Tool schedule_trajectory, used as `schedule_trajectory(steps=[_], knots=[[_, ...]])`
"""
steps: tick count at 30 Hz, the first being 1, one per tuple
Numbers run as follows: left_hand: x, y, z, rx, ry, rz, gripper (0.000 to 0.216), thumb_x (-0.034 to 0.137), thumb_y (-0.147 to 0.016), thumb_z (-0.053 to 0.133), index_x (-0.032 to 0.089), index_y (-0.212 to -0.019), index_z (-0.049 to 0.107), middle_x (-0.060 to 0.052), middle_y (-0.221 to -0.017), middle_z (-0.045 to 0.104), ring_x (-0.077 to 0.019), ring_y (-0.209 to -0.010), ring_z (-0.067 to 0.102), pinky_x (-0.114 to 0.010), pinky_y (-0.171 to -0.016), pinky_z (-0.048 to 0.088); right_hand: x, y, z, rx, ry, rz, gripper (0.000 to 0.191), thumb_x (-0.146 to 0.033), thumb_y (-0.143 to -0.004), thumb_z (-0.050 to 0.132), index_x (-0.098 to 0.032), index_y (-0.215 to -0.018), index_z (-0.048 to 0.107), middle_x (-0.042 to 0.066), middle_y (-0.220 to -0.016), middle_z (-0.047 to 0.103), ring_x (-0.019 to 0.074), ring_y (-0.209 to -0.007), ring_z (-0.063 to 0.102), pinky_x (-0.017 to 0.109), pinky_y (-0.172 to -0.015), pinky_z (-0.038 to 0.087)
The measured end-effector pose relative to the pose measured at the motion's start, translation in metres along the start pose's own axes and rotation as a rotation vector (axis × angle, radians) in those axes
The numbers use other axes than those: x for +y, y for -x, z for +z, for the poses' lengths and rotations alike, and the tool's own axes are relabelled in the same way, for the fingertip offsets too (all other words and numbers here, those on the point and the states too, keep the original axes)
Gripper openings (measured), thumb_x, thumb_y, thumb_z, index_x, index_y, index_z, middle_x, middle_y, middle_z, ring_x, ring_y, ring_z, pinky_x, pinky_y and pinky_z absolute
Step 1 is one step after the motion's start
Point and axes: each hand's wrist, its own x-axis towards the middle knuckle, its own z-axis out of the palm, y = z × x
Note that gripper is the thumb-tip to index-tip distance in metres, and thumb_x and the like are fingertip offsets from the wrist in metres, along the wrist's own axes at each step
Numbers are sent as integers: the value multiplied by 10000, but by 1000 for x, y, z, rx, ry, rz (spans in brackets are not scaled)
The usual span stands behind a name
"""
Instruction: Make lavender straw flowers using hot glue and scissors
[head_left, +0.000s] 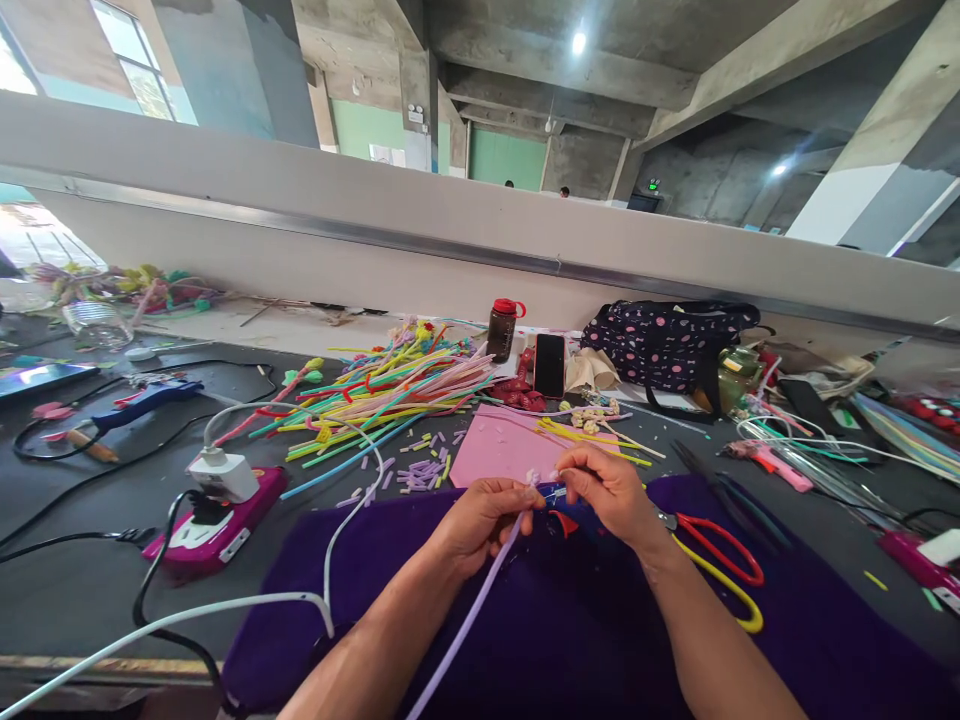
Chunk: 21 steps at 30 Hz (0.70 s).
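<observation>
My left hand point(491, 515) is closed around a long lilac stem point(480, 600), close to its upper end. The stem slants down toward me between my forearms. At its top sits a small pale lilac blossom-like tip point(532, 478). Just to the right, my right hand point(604, 490) is pinched close to that tip; what its fingertips hold is too small to make out. Between and below the hands, something blue and red point(564, 522) shows in part, its kind unclear. Scissors point(720, 560) with red and yellow handles lie beside my right wrist.
Dark purple cloth point(315, 570) covers the near edge. Behind lie a pink sheet point(487, 440), short lilac pieces point(424, 472) and a heap of coloured stems point(375, 395). A bottle point(502, 330), phone point(550, 366) and bag point(667, 345) stand farther back. Corded power strip point(225, 530) at left.
</observation>
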Motion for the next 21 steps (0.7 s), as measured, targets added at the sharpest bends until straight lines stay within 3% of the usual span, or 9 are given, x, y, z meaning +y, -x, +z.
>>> schedule_trajectory(steps=[7, 16, 21], knots=[[0, 3, 1, -115, -69, -48, 207, 288, -699, 618, 90, -723, 669, 0, -407, 546, -18, -232, 297, -167, -268, 125, 7, -3, -7, -67, -109, 121, 145, -290, -797, 546, -171, -763, 621, -17, -610, 573, 108, -526, 522, 215, -523, 402], [3, 6, 5, -124, -115, -90, 201, 277, -725, 584, 99, -670, 657, 10, -362, 501, -24, -232, 290, -172, -276, 113, 9, -3, -8, -110, -226, 202, 140, -292, -764, 584, -159, -738, 618, -28, -578, 555, 95, -497, 508, 200, -487, 387], [1, 5, 4, -118, -121, -37, 202, 277, -731, 576, 98, -684, 656, 18, -369, 495, -23, -231, 278, -178, -277, 114, 4, -1, -4, -118, -229, 208, 105, -247, -753, 593, -151, -716, 617, -25, -572, 551, 92, -498, 503, 192, -478, 388]])
